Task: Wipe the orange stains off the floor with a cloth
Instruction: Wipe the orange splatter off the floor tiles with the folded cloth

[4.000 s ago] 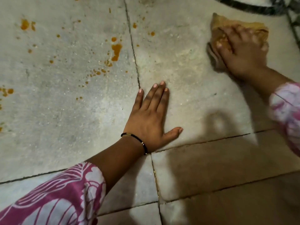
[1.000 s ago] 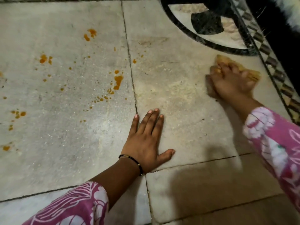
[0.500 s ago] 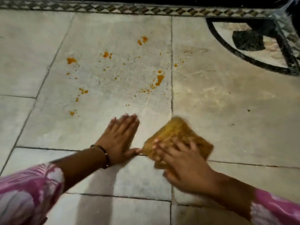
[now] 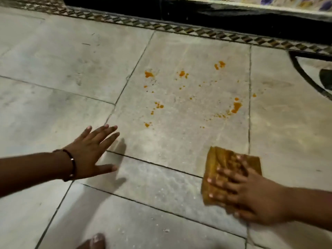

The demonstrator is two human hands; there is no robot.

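Orange stains (image 4: 235, 106) are spattered over one pale stone floor slab (image 4: 179, 141) in the middle of the view, with further blots at the slab's upper left (image 4: 148, 74) and top (image 4: 220, 64). A folded orange-brown cloth (image 4: 214, 159) lies on the floor at the lower right, below the stains. My right hand (image 4: 251, 196) presses flat on the cloth with its fingers spread. My left hand (image 4: 89, 153), a dark bracelet on the wrist, hovers with straight fingers just over the floor at the left and holds nothing.
A patterned mosaic border (image 4: 197, 32) and a dark raised edge (image 4: 215, 17) run along the far side. A black curved inlay (image 4: 305, 76) sits at the right. My bare toe (image 4: 96, 240) shows at the bottom edge.
The view has swung left, so the stains now sit in the centre. My right hand slid the cloth from the far right toward me. My left hand lifted off the floor and moved left.
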